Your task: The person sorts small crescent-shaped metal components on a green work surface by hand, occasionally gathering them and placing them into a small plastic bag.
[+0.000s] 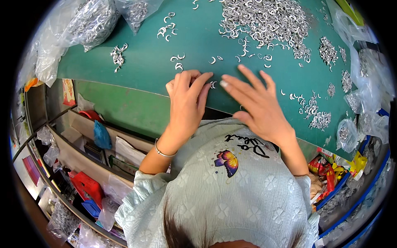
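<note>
Small silver crescent-shaped metal pieces lie on the green table near its front edge, at the thumb tip of my left hand. That hand's outer fingers are loosely curled. Its index finger and thumb reach forward with a gap between their tips, and I see nothing gripped there. To the right, my right hand hovers palm down with its fingers spread, holding nothing. Its index fingertip is close to the same pieces. Several more loose crescents lie just beyond my left hand.
A large heap of metal pieces covers the far middle of the green table. Smaller piles lie on the right. Clear bags of pieces stand at the far left, others along the right edge. Shelving is at lower left.
</note>
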`<state>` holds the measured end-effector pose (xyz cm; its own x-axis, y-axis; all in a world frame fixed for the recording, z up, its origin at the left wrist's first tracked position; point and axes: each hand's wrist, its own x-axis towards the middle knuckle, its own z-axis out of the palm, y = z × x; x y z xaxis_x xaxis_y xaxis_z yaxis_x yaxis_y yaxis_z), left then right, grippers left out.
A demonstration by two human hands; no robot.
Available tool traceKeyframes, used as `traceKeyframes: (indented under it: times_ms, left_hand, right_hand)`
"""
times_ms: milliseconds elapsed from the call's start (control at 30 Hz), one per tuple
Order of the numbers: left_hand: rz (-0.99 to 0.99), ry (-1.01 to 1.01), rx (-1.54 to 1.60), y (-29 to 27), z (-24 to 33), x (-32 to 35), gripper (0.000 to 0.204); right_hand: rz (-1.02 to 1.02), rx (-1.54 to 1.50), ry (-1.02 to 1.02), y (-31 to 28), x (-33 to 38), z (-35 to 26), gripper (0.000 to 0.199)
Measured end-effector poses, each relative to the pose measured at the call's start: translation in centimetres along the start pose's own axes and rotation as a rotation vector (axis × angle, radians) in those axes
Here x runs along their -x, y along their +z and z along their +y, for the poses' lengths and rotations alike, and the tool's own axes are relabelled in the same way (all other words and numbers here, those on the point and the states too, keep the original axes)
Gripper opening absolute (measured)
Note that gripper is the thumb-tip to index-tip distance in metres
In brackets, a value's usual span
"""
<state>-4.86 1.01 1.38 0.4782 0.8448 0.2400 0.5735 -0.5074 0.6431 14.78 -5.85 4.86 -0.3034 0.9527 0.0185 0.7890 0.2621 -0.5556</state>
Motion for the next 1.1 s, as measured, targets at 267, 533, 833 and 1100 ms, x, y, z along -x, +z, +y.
traceKeyframes:
  times_ms: [267,533,833,1100]
  left_hand:
    - [-0.069,0.019,0.005,-0.8,0.1,0.3,0.033]
    - [0.033,0.004,0.027,0.2,-0.4,0.0,0.029]
    - [0.054,-0.004,0.004,0.0,0.1,-0.5,0.034]
    - [-0.018,-0.048,-0.019,-0.6,-0.4,0.6,0.028]
  right_hand:
    - [0.002,0.037,0.018,-0.7,0.8,0.5,0.056]
    - [-0.127,-0.006,-0.001,-1.1,1.5,0.3,0.055]
    - [0.074,0.062,0.015,0.5,-1.3,-0.2,0.054]
    - [0.082,0.166,0.003,1.0,-1.9,-0.5,0.051]
